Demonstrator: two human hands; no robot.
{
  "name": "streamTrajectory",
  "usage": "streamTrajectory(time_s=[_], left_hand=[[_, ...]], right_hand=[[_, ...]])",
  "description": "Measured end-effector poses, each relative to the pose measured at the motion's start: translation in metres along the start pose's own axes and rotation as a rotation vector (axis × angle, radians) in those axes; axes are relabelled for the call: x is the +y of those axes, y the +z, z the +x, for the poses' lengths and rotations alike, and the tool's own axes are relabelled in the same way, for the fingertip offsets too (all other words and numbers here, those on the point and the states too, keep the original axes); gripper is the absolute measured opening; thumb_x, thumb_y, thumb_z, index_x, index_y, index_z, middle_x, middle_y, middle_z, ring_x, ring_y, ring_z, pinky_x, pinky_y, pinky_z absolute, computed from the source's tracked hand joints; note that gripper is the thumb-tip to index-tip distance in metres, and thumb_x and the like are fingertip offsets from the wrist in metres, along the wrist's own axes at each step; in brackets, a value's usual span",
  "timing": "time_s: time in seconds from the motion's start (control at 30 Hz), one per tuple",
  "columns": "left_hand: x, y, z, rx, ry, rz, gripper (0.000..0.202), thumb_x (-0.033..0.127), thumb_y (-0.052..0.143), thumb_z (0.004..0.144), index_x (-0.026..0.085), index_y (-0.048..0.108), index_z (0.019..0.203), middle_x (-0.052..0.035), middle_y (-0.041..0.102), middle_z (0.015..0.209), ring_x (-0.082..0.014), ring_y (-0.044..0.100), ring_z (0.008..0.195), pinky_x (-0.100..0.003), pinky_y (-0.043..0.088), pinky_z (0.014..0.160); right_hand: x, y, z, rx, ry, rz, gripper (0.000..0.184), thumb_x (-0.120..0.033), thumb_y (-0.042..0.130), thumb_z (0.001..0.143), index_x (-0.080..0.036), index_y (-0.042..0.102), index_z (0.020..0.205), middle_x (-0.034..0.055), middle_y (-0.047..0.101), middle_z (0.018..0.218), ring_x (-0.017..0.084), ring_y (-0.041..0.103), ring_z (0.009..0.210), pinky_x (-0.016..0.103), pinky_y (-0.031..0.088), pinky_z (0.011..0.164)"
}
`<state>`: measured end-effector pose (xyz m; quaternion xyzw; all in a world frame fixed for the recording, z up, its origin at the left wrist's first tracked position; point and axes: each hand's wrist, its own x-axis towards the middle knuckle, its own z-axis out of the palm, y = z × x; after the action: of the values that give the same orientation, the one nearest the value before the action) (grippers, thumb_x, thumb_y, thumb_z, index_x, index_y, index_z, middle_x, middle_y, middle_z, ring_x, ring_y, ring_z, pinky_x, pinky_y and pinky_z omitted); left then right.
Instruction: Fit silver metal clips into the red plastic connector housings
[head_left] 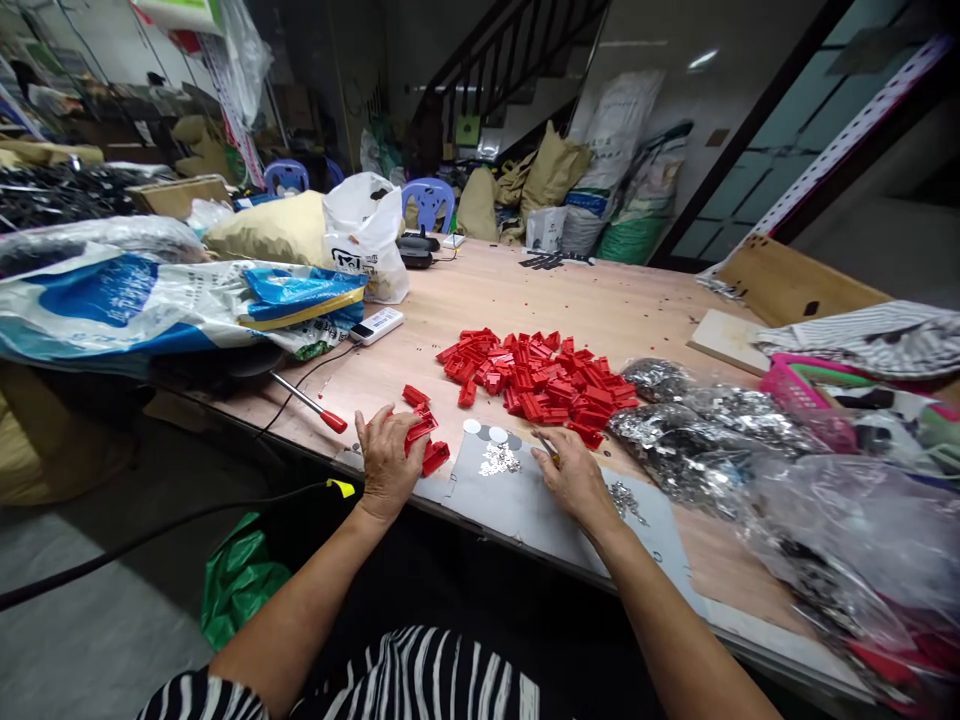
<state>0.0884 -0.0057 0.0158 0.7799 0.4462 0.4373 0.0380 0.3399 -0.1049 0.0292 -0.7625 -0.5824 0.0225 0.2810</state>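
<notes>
My left hand (390, 458) is at the table's front edge, fingers curled around a small red plastic part (422, 424). Another red part (436, 458) lies just right of its thumb, and one more (415, 396) lies behind it. My right hand (576, 478) is closed over the grey mat (510, 505), pinching a slim pointed tool that looks like tweezers (547, 445). To its left, small shiny metal pieces (499, 460) lie in a heap on the mat. A second group of metal pieces (626, 502) sits by my right wrist. Behind both hands spreads a large pile of red parts (544, 375).
Clear bags of metal pieces (705, 440) and a pink basket (806, 385) crowd the right side. On the left are a blue-white sack (135, 310), a red-tipped lever (330, 418), and a white device with a cable (377, 326). Sacks (551, 170) stand beyond the table.
</notes>
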Motion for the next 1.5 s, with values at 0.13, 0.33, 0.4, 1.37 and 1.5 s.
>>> streamTrajectory(time_s=[0.13,0.33,0.4,1.37,1.5], left_hand=[[-0.003,0.002,0.0,-0.043,-0.045,0.022,0.019,0.024,0.063,0.081,0.023,0.064,0.1,-0.005,0.068,0.112,-0.0316,0.048,0.123,-0.062,0.011,0.111],[0.004,0.002,-0.011,-0.035,0.026,0.01,0.02,0.026,0.061,0.083,0.023,0.064,0.103,-0.0076,0.064,0.119,-0.0329,0.044,0.126,-0.062,0.012,0.111],[0.007,0.0,-0.014,-0.031,0.059,-0.008,0.022,0.025,0.061,0.083,0.022,0.064,0.105,-0.0086,0.063,0.121,-0.0335,0.043,0.129,-0.063,0.013,0.111],[0.082,-0.014,-0.046,-0.729,-1.168,-1.611,0.045,0.023,0.073,0.076,0.02,0.052,0.116,-0.0034,0.067,0.091,-0.0166,0.069,0.083,-0.034,0.055,0.083],[0.081,-0.013,-0.049,-0.784,-1.22,-1.619,0.043,0.023,0.072,0.078,0.017,0.054,0.116,-0.0055,0.068,0.09,-0.0175,0.07,0.084,-0.033,0.056,0.083]], right_hand=[[0.007,0.0,0.022,-0.039,0.009,-0.138,0.04,-0.026,0.049,0.087,-0.022,0.054,0.126,0.0116,0.051,0.129,0.027,0.055,0.112,0.039,0.046,0.092],[0.003,0.012,0.051,-0.012,0.093,-0.166,0.052,-0.025,0.056,0.084,-0.015,0.044,0.134,0.0165,0.052,0.132,0.03,0.053,0.118,0.041,0.044,0.096],[0.002,0.015,0.056,0.005,0.1,-0.155,0.051,-0.023,0.058,0.083,-0.014,0.047,0.132,0.0179,0.056,0.127,0.031,0.057,0.112,0.042,0.046,0.092],[0.031,-0.051,-0.062,0.068,0.182,-0.006,0.019,-0.023,0.049,0.087,-0.02,0.066,0.093,0.0065,0.068,0.095,0.021,0.063,0.087,0.033,0.048,0.08],[0.05,-0.052,-0.048,-0.089,0.109,-0.196,0.023,-0.019,0.049,0.087,-0.022,0.067,0.101,0.0053,0.066,0.102,0.019,0.061,0.095,0.03,0.046,0.083]])
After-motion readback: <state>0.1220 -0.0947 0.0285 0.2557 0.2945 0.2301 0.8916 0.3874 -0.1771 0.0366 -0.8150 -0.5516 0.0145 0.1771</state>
